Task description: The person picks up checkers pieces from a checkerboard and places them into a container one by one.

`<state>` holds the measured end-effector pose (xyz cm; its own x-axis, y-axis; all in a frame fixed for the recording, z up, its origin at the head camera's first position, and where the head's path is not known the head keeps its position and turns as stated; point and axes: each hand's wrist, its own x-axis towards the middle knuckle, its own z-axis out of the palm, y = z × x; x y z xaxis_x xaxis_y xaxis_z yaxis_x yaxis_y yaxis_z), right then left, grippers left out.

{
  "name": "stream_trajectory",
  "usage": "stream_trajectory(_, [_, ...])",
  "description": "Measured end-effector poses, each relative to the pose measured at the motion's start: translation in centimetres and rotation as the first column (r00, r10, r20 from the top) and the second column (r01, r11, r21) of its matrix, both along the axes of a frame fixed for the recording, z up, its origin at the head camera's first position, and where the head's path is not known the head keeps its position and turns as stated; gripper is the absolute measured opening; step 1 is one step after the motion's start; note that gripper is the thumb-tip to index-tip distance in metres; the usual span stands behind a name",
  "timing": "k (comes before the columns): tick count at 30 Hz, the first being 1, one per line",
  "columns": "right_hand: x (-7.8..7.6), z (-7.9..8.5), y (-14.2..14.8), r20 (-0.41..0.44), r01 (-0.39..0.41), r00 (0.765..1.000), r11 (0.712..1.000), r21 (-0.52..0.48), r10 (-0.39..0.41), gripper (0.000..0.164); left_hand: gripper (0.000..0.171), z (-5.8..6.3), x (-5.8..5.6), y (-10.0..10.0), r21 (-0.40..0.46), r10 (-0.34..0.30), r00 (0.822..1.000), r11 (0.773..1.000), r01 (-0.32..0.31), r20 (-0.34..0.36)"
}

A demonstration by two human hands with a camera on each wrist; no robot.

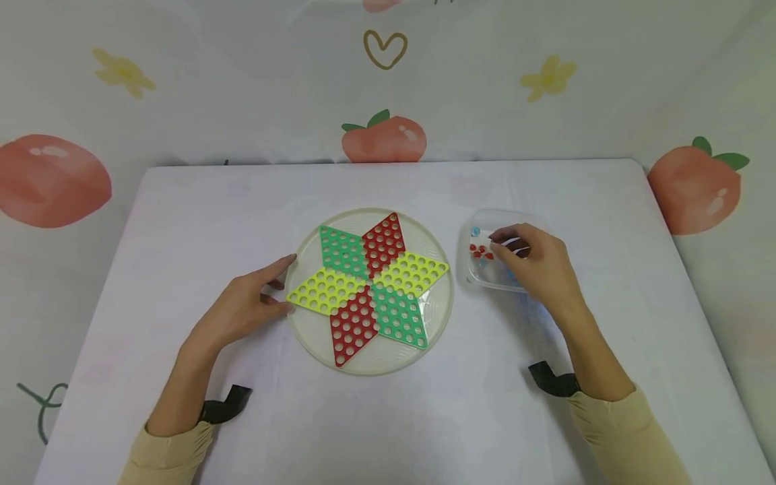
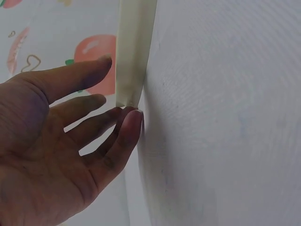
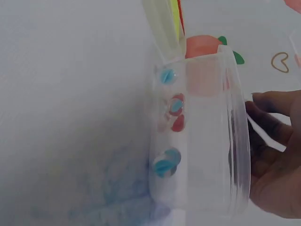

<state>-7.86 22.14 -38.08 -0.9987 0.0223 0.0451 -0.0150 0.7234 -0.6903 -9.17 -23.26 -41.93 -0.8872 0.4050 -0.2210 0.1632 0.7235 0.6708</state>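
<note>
A round, pale board [image 1: 309, 343] lies on the table, its star of red, green and yellow points full of round holes. My left hand [image 1: 245, 306] is at the board's left side, its fingers spread and fingertips at the rim [image 2: 134, 61]. My right hand [image 1: 536, 263] hovers over a clear plastic box [image 1: 494, 287], fingers loosely bent, with no object showing between them. Inside the box are several red marbles [image 1: 481, 252] and a blue marble [image 1: 475, 231]. The right wrist view also shows clear marbles with blue swirls [image 3: 165, 165] through the box wall.
A white cloth covers the table [image 1: 364, 431], and its far edge meets a pale backdrop [image 1: 242, 87] printed with peaches, flowers and a heart. The box stands just right of the board, a narrow gap between them. Both forearms wear beige sleeves [image 1: 630, 431] and black wrist bands.
</note>
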Motion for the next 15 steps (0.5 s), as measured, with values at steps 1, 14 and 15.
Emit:
stream_trajectory(1, [0.1, -0.1, 0.1, -0.036, -0.010, 0.999, 1.000, -0.004, 0.010, 0.016, 0.078, 0.0, 0.1, 0.0, -0.001, 0.002, 1.000, 1.000, -0.002, -0.003])
stream_trajectory(14, [1.6, -1.0, 2.5, -0.326, -0.116, 0.936, 0.991, 0.070, 0.132, 0.020, 0.082, 0.5, 0.2, -0.3, -0.093, -0.059, 0.990, 0.995, 0.047, -0.130])
stream_trajectory(15, [1.8, -1.1, 2.7, -0.330, -0.113, 0.935, 0.991, 0.077, 0.132, 0.022, 0.083, 0.5, 0.2, -0.3, -0.101, -0.061, 0.988, 0.994, 0.047, -0.144])
